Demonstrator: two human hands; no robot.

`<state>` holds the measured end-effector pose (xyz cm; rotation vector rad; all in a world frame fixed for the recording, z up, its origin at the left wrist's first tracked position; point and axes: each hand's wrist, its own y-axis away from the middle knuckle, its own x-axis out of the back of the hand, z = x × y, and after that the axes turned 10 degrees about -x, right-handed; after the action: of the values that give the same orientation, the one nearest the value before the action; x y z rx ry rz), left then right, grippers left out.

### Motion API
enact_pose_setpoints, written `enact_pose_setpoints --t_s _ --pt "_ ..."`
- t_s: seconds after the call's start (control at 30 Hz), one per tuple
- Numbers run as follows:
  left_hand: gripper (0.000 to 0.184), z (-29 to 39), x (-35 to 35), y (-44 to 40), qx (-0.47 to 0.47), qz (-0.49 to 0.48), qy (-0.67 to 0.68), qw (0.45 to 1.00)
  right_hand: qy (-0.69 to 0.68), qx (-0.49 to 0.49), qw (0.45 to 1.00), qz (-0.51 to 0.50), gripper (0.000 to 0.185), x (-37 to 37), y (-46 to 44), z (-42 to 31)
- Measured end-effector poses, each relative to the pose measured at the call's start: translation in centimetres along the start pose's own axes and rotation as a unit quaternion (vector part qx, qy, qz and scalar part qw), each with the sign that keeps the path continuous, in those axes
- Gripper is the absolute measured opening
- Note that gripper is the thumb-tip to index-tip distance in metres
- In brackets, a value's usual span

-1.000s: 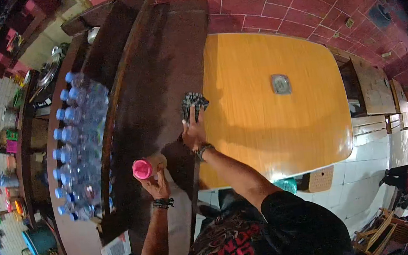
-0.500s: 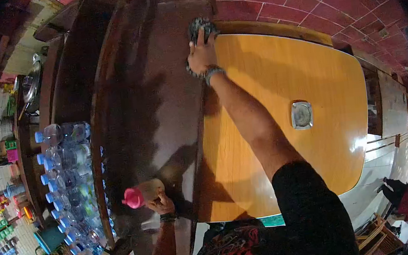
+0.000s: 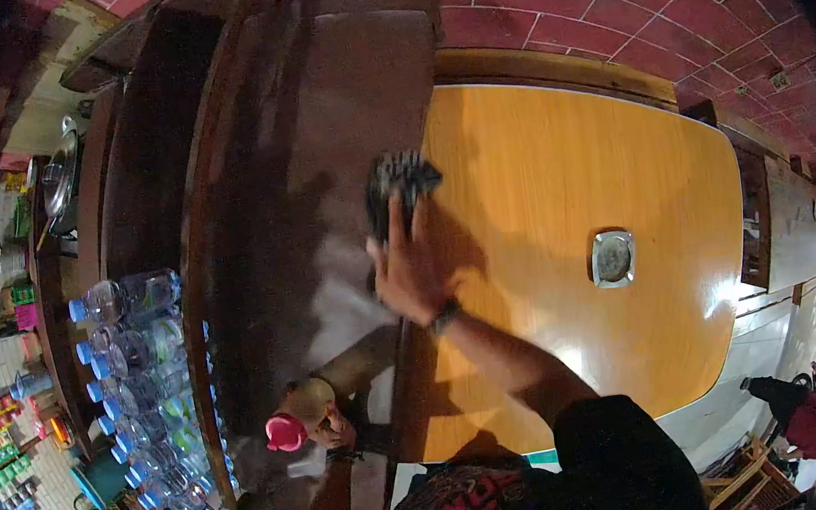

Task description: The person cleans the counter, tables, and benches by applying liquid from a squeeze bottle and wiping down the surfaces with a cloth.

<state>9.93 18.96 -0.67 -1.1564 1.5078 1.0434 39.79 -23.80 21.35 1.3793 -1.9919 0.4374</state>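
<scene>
In the head view, the left hand (image 3: 335,428) curls around one pink-capped bottle (image 3: 298,419); the right hand (image 3: 418,272), fingers partly extended, grips one dark cloth (image 3: 395,178) on the brown counter (image 3: 353,80) beside one yellow table (image 3: 530,181). The cloth has come nearer from the counter's far end.

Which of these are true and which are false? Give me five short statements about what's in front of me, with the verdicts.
1. The right hand is on a dark cloth. True.
2. The left hand holds the dish. False: it holds a pink-topped bottle.
3. A small square dish sits on the yellow table. True.
4. The clear bottles have red caps. False: the caps are blue.
5. Another person shows at the right. True.
</scene>
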Motion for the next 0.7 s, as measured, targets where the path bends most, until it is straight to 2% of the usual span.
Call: enact_pose_setpoints --t_s 0.13,0.17,0.23,0.27,0.37,0.4,0.47,0.53,0.6,0.67,0.7 --pt "0.073 -0.2 0.0 -0.1 0.053 -0.023 0.025 0.998 -0.001 0.052 0.998 0.04 0.078 -0.3 0.1 0.3" --pt "0.072 -0.4 0.0 -0.1 0.068 -0.027 0.032 0.997 0.023 0.02 0.999 0.025 0.075 0.7 -3.2 -0.2" --pt "0.071 -0.6 0.1 0.2 0.094 -0.044 0.048 0.993 0.028 0.02 0.996 0.08 0.07 0.5 -11.7 0.2" --pt "0.071 -0.8 0.1 0.5 0.107 -0.051 0.057 0.991 0.01 0.048 0.988 0.149 0.068 -0.3 -16.7 1.1" --pt "0.07 -1.0 -0.9 2.3 0.117 -0.056 0.064 0.99 -0.043 0.033 0.99 0.131 0.067 2.3 -27.7 1.0" --pt "0.069 -0.9 0.0 1.8 0.118 -0.059 0.063 0.989 0.086 0.078 0.981 0.153 0.064 0.7 -32.7 3.5" --pt "0.069 -1.1 -0.4 1.7 0.119 -0.066 0.059 0.989 0.211 0.124 0.955 0.169 0.062 -0.6 -34.8 4.9" --pt "0.068 -1.1 -0.3 1.5 0.118 -0.067 0.058 0.989 0.036 0.057 0.991 0.12 0.058 3.1 -30.2 1.1" --pt "0.068 -0.8 -0.4 1.8 0.123 -0.069 0.058 0.988 -0.051 0.019 0.994 0.095 0.056 2.6 -26.5 1.3" --pt "0.067 -0.5 -1.0 2.0 0.13 -0.067 0.06 0.987 -0.007 0.141 0.974 0.178 0.06 0.2 -22.2 3.7" --pt "0.067 -0.4 -1.3 1.9 0.135 -0.067 0.061 0.987 -0.051 0.143 0.981 0.125 0.06 0.7 -18.3 3.8"
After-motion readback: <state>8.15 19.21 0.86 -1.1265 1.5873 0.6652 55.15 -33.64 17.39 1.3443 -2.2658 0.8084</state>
